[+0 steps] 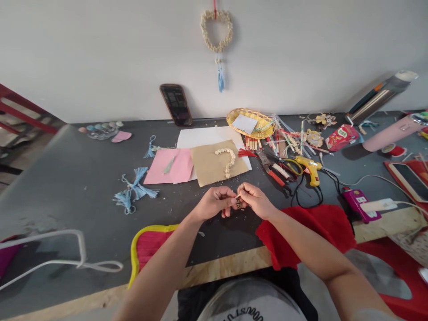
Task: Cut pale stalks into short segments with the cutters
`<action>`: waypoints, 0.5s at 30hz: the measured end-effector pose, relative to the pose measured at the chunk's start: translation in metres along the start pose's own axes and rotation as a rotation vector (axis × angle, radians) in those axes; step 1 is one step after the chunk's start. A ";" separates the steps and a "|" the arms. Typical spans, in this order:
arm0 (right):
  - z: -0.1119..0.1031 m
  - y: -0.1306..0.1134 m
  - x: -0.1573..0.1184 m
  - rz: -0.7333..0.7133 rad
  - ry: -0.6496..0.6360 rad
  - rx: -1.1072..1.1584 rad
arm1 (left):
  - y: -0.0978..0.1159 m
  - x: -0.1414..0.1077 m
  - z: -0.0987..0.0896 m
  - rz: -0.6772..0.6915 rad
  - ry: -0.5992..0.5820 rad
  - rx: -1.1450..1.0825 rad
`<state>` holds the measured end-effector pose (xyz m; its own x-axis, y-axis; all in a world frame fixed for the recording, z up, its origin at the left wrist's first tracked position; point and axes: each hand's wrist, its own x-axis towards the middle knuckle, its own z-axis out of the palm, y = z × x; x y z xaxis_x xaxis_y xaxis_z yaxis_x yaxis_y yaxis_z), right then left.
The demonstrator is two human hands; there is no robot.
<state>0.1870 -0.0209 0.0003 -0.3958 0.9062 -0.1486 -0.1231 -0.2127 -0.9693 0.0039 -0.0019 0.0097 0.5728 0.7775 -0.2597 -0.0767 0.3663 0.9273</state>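
Observation:
Near the table's front edge, my left hand (219,201) and my right hand (254,200) meet, fingertips almost touching. Both are closed in a pinch around a small pale stick-like piece (237,196). Something small and dark-patterned (238,204) shows between the fingers, too small to make out. Just beyond the hands, a curved strand of cream beads (230,161) lies on brown paper (204,165). A pink sheet (154,171) with a pale green tassel (169,165) lies to its left.
Blue tassels (138,189) lie at left. Behind are a yellow basket (234,114) and a leaning phone (176,104). Pliers (272,171), a yellow glue gun (310,169), cables and a purple power strip (354,198) lie right. Red cloth (321,227) sits under my right forearm.

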 end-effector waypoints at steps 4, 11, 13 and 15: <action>0.002 0.003 0.000 0.006 0.013 0.034 | -0.001 0.000 -0.001 0.021 0.007 0.018; 0.011 0.004 0.001 0.045 -0.003 0.053 | 0.000 -0.002 0.009 0.114 -0.040 0.016; 0.008 -0.003 -0.001 -0.038 0.032 -0.135 | 0.002 -0.002 0.009 0.122 -0.022 -0.007; 0.000 -0.011 -0.004 -0.180 0.118 -0.402 | 0.004 -0.002 0.005 0.122 0.036 -0.056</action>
<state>0.1900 -0.0220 0.0112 -0.2910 0.9562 0.0305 0.1918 0.0896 -0.9773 0.0070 -0.0044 0.0149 0.5265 0.8357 -0.1562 -0.1899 0.2947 0.9365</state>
